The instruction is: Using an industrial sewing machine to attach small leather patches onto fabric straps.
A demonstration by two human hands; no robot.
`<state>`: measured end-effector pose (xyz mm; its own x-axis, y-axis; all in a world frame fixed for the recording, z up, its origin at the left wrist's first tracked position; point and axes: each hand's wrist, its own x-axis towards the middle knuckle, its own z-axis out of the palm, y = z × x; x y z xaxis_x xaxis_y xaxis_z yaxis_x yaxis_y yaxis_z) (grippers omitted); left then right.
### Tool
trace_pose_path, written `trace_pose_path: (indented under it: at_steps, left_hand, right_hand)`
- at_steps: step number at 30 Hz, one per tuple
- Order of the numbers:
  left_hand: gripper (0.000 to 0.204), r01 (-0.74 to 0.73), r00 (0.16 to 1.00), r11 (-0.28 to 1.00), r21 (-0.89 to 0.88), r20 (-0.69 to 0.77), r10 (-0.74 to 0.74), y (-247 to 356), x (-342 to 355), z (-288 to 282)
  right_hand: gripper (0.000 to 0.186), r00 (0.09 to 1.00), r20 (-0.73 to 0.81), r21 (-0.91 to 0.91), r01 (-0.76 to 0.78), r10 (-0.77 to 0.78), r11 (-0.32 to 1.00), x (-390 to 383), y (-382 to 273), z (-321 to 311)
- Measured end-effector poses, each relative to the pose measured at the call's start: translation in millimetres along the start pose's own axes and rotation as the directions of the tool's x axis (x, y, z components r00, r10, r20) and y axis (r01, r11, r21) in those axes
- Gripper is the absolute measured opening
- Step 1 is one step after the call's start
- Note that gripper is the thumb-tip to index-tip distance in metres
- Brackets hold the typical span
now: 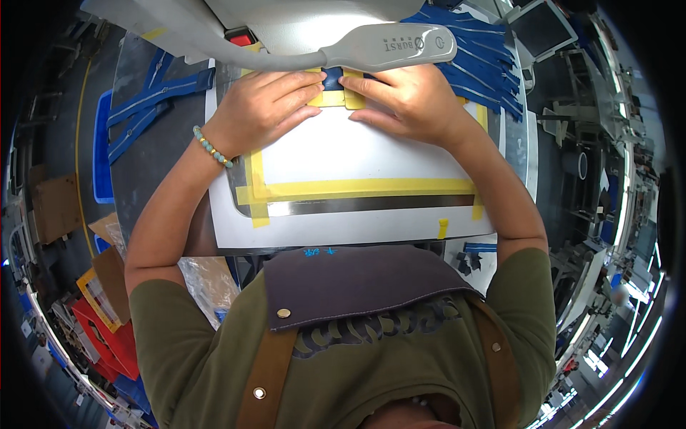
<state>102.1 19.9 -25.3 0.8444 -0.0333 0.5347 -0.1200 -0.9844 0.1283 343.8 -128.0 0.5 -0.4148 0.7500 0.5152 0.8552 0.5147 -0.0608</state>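
A small dark blue piece (pixel 333 81), seemingly fabric, lies between my hands at the far side of a white work board (pixel 357 154). My left hand (pixel 259 107) rests flat from the left, its fingertips at the blue piece's left edge and the thumb apart. From the right, my right hand (pixel 414 104) reaches in with index finger and thumb stretched out and apart, the index tip at the other edge. Yellow strips (pixel 354 98) frame the piece. A grey lamp head (pixel 389 48) on a bent neck hangs over the fingers and hides part of the far side.
Blue zipper strips (pixel 161 94) lie to the left; a larger pile of zippers (pixel 480 64) sits at the far right. Behind the lamp stands a pale machine body (pixel 321 18). Yellow tape (pixel 364 188) lines the board. A blue bin (pixel 103 154) is beside the table's left edge.
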Motion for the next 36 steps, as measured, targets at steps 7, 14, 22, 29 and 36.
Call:
trace_pose_path:
  at_steps: [7,14,22,29,36]
  left_hand:
    - [0.032,-0.003,1.0,1.0,-0.012,0.006,0.003,-0.9,-0.2,-1.6]
    - [0.031,-0.007,1.0,1.0,-0.003,0.006,0.007,-0.7,-0.6,-2.2]
    - [0.03,-0.018,1.0,1.0,-0.016,-0.004,0.018,-2.8,-1.5,0.2]
    - [0.029,-0.021,1.0,0.999,-0.03,-0.003,0.021,-3.6,-1.7,0.2]
    - [0.028,-0.013,1.0,1.0,-0.028,0.001,0.013,-3.6,-3.1,0.7]
  right_hand:
    - [0.026,0.967,-0.196,-0.15,-0.191,0.16,0.97,-16.8,-1.2,6.1]
    - [0.02,0.999,-0.052,-0.168,-0.024,0.016,0.986,-6.4,7.8,0.5]
    - [0.029,0.988,0.055,-0.079,0.149,-0.145,0.986,15.9,11.4,-6.0]
    - [0.022,0.993,0.103,-0.118,0.071,-0.059,0.99,3.6,9.2,-9.4]
    - [0.017,0.99,-0.089,-0.004,-0.108,0.107,0.994,0.8,9.3,8.6]
